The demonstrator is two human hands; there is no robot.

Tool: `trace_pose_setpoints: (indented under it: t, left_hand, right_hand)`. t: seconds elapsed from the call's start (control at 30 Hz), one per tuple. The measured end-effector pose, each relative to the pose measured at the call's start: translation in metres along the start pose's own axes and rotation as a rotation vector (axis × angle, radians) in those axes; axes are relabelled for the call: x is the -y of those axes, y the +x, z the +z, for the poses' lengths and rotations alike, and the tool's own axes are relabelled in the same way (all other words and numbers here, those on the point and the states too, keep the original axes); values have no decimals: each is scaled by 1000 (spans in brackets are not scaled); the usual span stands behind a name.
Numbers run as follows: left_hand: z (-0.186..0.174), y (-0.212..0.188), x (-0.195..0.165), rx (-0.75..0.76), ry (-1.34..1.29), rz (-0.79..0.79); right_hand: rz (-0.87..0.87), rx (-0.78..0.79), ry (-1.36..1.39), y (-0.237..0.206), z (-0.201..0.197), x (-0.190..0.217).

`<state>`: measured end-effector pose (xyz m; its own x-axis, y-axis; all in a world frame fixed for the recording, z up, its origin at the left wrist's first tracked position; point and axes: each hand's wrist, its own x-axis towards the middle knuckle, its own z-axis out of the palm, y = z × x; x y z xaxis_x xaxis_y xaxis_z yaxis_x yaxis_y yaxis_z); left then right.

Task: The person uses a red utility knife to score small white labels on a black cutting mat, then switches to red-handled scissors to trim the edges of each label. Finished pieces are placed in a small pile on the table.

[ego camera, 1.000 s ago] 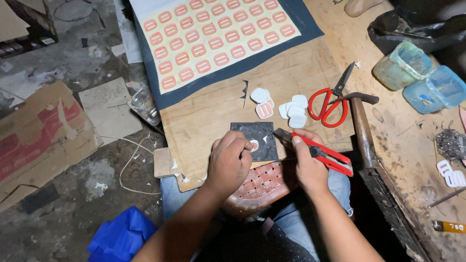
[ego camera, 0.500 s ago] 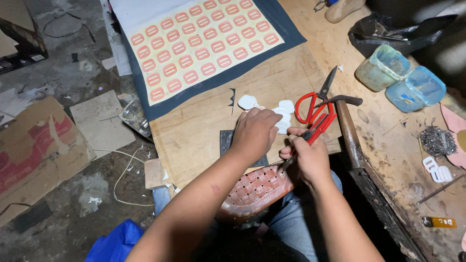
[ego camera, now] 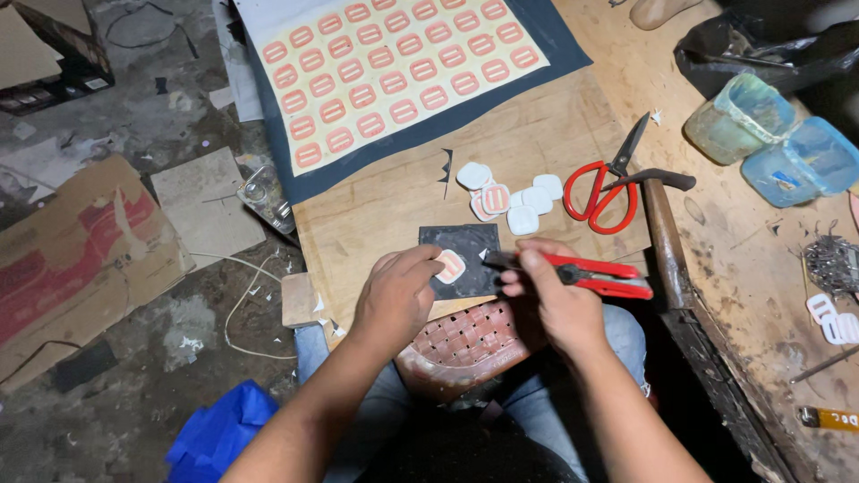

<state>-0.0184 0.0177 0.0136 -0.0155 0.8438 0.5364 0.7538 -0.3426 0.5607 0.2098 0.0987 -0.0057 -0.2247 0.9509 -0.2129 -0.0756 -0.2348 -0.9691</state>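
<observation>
Left hand (ego camera: 394, 295): fingertips pressed small pink-and-white patch (ego camera: 450, 265) onto dark cutting mat (ego camera: 465, 259) | Right hand (ego camera: 555, 300): grip closed around red utility knife (ego camera: 582, 273) | Risk: blade near fingertips; a slip might cut them.

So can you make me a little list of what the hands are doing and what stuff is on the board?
left hand: presses a small pink-and-white rounded patch onto a dark square mat
right hand: grip around a red-handled cutter, tip near the patch
work surface: wooden board
nearby: pile of white cut patches, red-handled scissors
further back: sheet of pink rounded shapes on dark cloth
</observation>
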Motion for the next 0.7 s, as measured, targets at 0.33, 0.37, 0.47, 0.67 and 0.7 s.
trace_pose_setpoints:
  t: [0.33, 0.37, 0.47, 0.67, 0.7]
  left_hand:
    - [7, -7, -13, -58, 82, -171]
    - [8, -7, -13, -68, 92, -168]
    - [11, -8, -12, -79, 116, -135]
    - [11, -10, -12, -51, 127, -139]
    - [11, -10, -12, -51, 126, -143]
  right_hand:
    - [-340, 229, -432, -3, 36, -5]
    - [-325, 227, -427, -3, 37, -5]
    - [-221, 210, -426, -2, 38, -5]
    - [-209, 210, -359, -2, 37, -9]
    - [-252, 213, -319, -2, 37, -9]
